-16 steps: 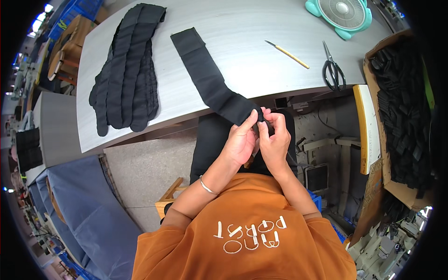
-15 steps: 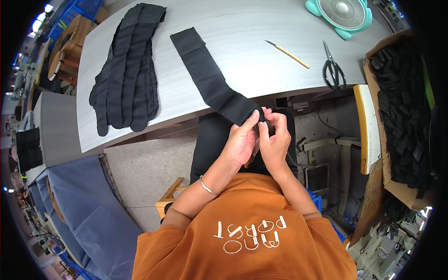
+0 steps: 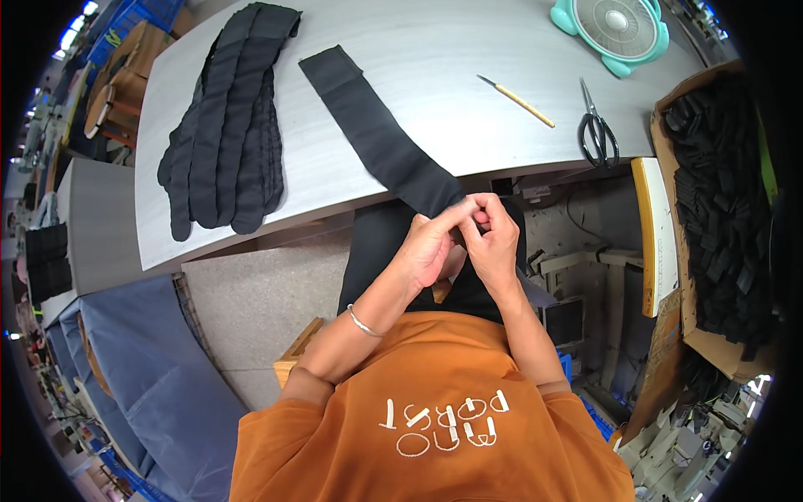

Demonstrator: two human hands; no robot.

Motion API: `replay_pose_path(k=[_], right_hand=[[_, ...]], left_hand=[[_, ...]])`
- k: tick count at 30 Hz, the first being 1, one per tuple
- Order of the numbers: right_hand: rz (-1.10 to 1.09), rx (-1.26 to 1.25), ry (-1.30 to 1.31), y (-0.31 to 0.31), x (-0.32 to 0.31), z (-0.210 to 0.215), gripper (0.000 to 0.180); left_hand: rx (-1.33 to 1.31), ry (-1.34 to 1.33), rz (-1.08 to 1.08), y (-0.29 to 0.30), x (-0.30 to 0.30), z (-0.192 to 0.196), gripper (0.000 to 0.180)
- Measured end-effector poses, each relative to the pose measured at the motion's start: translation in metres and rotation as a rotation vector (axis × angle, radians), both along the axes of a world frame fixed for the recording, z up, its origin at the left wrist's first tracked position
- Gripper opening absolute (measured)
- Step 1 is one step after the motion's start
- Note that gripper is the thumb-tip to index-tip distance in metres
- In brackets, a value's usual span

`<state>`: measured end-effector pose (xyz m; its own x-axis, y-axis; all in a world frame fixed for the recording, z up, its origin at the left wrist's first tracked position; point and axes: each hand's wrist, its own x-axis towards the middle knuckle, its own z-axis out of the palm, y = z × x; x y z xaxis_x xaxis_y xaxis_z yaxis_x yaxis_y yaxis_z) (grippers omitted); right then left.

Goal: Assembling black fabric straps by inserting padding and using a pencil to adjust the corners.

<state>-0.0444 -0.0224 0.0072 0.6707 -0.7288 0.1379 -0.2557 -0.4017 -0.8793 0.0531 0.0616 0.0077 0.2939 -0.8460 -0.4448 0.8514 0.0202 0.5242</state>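
Observation:
A long black fabric strip [image 3: 381, 142] runs from the table over its front edge to my hands above my lap. Its far end has a folded, doubled-over part. My left hand [image 3: 433, 247] is closed on the near end, with the thumb stretched toward the right fingers. Close against it, my right hand [image 3: 492, 238] pinches at the same end with thumb and forefinger. The fingertips of both hands meet there, and they hide the strip's very end.
A pile of black fabric strips [image 3: 226, 142] lies on the table's left. At right are a thin tool with a yellow handle [image 3: 523, 105], black-handled scissors [image 3: 597, 134] and a turquoise fan [image 3: 615, 29]. A cardboard box [image 3: 669, 151] of black pieces stands beside the table.
The strip's near end has slipped further behind my fingers, and its upper part has straightened a little. My left thumb has moved right, up against the right fingertips.

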Motion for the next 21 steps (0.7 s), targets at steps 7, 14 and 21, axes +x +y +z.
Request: replay_pose_path(k=[7, 14, 21], right_hand=[[-0.143, -0.243, -0.097, 0.004, 0.015, 0.009, 0.020], [-0.180, -0.069, -0.099, 0.003, 0.011, 0.000, 0.017], [-0.225, -0.163, -0.121, 0.003, 0.014, -0.001, 0.027]], left_hand=[[-0.034, 0.071, 0.353, -0.015, -0.022, 0.010, 0.020], [0.033, 0.030, 0.211, -0.010, -0.015, 0.016, 0.029], [-0.046, -0.062, 0.319, -0.015, -0.030, 0.005, 0.028]])
